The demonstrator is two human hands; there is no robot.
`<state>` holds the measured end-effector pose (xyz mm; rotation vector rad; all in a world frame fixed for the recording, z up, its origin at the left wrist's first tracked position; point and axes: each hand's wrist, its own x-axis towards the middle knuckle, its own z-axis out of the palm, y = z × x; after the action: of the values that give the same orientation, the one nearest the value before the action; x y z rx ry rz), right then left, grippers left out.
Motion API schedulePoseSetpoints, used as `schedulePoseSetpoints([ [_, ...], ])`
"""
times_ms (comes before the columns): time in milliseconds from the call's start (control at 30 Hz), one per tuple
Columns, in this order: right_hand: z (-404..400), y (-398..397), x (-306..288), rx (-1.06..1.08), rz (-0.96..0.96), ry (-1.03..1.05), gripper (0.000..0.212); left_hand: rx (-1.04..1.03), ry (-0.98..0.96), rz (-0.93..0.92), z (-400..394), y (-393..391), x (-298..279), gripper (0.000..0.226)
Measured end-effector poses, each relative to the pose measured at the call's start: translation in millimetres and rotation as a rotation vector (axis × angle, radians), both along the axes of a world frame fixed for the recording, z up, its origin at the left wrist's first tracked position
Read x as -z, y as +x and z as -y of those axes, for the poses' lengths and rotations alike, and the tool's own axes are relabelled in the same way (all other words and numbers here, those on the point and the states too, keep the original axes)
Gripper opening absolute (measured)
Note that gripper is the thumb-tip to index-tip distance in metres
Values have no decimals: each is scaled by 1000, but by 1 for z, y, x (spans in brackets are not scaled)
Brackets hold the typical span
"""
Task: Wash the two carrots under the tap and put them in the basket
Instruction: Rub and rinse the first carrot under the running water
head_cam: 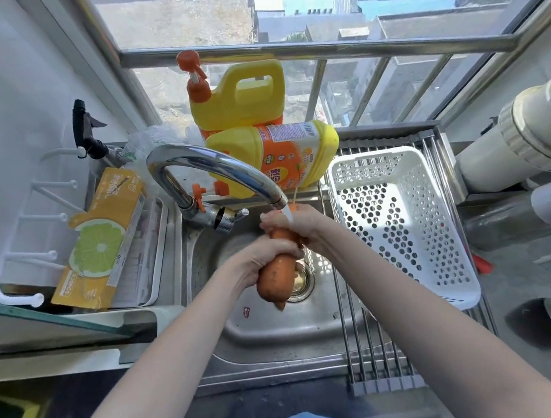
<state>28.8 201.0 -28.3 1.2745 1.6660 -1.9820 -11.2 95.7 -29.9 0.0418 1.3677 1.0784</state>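
On the far left a tray [161, 256] beside the sink holds a lemon-print box [99, 242], lying flat. Moving in, the tap [215, 171] arcs over the sink [263, 327] and water is running from its spout. Under the stream, the left hand [265, 256] is wrapped around the thick end of a carrot [276, 274], gripping it firmly over the drain [301, 279]. The carrot's lower tip points down toward the near side of the sink. Just right of it, the right hand [291, 222] is closed over the carrot's upper part, right where the water lands; a thin stem pokes up behind it. Whether that hand also hides the second carrot, I cannot tell: only one orange body shows plainly.

Behind the tap, two yellow bottles [271, 157] sit on the sill, one upright, one lying down.

Further right, the white basket [400, 229] rests on a rack [373, 352] across the sink's right side, and it has nothing in it: no carrot, only its perforated floor.

So the washing looks to be mid-way at best. Nothing is delivered yet; I judge both carrots remain to go across into the basket, a short carry to the right.
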Motion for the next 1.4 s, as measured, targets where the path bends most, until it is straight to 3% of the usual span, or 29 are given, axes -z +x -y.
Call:
schedulePoseSetpoints([
  [67,-3,5,-5,29,-52,-161,20,-12,58,230,5,1,-2,13],
  [167,-4,4,-1,35,-73,-315,40,-190,218,516,8,13,8,27],
  [267,-2,-2,-9,7,-67,-404,35,-257,339,698,14,18,14,33],
  [400,2,-7,-13,67,-79,-372,38,-136,232,552,17,4,13,31],
  [467,6,-11,-11,98,-29,-240,35,-78,87,358,11,3,9,24],
  [600,10,-11,-13,32,60,95,34,-166,-125,71,-5,20,9,20],
  [733,8,-2,-10,-50,131,237,40,-295,-144,21,-13,36,22,40],
  [833,7,4,-8,-133,154,266,37,-253,-193,-177,-19,48,27,33],
  [1000,13,5,-3,12,145,391,40,-334,-136,-362,-22,55,31,39],
  [1067,15,0,-4,-17,189,367,38,-388,-122,-278,-14,54,25,41],
  [1133,15,-4,-8,-82,172,297,37,-417,-51,-21,-4,51,16,36],
  [1200,12,-7,-8,-73,34,22,44,-355,45,173,5,46,8,24],
  [1333,-2,-13,-11,71,-118,-382,69,-274,187,222,7,22,0,16],
  [1400,-7,-17,-13,204,-94,-455,60,-214,175,216,2,12,-2,16],
])
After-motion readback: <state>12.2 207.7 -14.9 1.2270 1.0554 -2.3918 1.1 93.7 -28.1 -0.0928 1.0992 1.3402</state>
